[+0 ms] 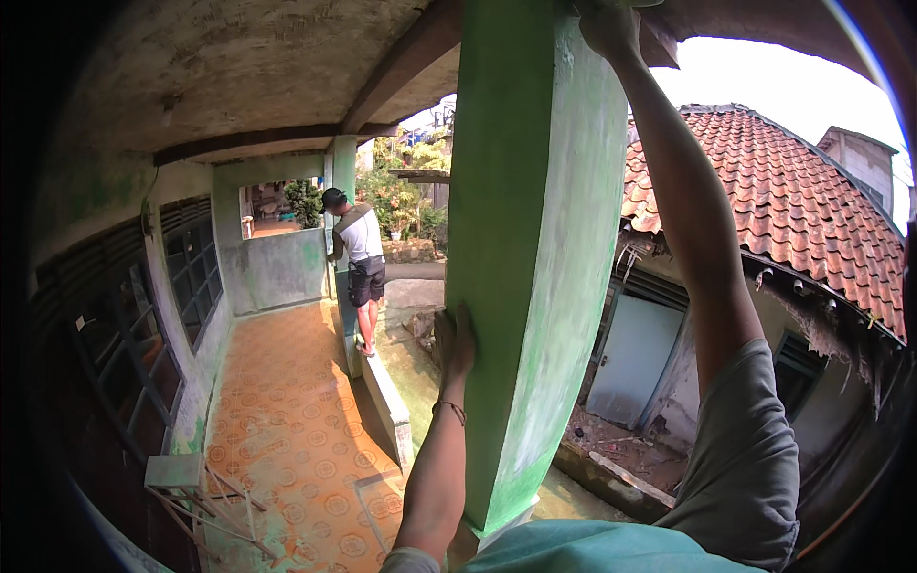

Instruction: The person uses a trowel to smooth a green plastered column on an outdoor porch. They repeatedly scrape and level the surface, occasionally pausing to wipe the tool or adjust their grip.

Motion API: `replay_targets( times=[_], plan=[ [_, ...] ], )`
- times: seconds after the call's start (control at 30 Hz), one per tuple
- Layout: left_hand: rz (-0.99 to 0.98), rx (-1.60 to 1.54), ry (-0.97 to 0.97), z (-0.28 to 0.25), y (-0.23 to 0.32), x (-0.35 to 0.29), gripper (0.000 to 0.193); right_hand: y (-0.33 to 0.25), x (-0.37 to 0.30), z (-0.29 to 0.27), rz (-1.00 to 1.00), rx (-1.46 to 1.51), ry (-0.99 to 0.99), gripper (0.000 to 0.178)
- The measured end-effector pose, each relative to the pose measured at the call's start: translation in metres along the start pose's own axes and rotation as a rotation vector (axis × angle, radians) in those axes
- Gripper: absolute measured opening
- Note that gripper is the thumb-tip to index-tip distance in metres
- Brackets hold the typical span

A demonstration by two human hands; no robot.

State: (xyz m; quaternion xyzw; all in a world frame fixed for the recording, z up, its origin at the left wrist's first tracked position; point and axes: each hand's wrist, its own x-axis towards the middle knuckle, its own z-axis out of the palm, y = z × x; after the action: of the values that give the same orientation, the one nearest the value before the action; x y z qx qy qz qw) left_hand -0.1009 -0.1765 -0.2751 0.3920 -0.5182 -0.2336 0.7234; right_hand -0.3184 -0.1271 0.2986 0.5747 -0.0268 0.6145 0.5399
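A tall square pillar [501,239] stands right in front of me. Its left face is solid green, while the right face is patchy, with pale worn areas over green. My left hand [456,342] rests against the pillar's left edge at mid-height, fingers stretched out and holding nothing. High overhead, my right arm reaches to the top of the pillar's right face. There my right hand [611,27] is closed at the picture's upper edge. A pale sliver shows beside it; what it belongs to is cut off.
Another person [361,248] stands on a low wall [387,406] by a farther pillar. Orange patterned tiles [296,430] cover the porch floor below. A small wooden stand [177,471] is at lower left. To the right is a house with a red tiled roof [764,181] and a pale door [635,358].
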Motion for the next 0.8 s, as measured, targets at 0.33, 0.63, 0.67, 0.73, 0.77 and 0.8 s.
replay_targets(
  times=[0.33, 0.63, 0.67, 0.73, 0.77, 0.8],
  plan=[
    [0.059, 0.096, 0.019, -0.014, -0.01, 0.001, 0.036, -0.03, 0.005, 0.0, 0.303, 0.058, 0.017, 0.021],
    [0.114, 0.159, 0.0, -0.011, -0.017, 0.0, 0.033, -0.026, 0.012, 0.001, 0.418, 0.067, -0.024, 0.017],
    [0.128, 0.18, 0.007, -0.018, -0.018, 0.001, 0.033, -0.045, 0.025, -0.009, 0.57, 0.031, -0.078, 0.018],
    [0.157, 0.212, -0.006, -0.01, -0.022, 0.001, 0.033, -0.057, 0.028, -0.027, 0.633, 0.084, -0.117, 0.021],
    [0.18, 0.245, -0.018, -0.007, -0.024, 0.003, 0.032, -0.059, 0.027, -0.033, 0.669, 0.108, -0.136, 0.023],
    [0.207, 0.286, -0.026, -0.008, -0.028, 0.004, 0.032, -0.053, 0.011, -0.027, 0.523, 0.18, -0.102, 0.024]
  ],
)
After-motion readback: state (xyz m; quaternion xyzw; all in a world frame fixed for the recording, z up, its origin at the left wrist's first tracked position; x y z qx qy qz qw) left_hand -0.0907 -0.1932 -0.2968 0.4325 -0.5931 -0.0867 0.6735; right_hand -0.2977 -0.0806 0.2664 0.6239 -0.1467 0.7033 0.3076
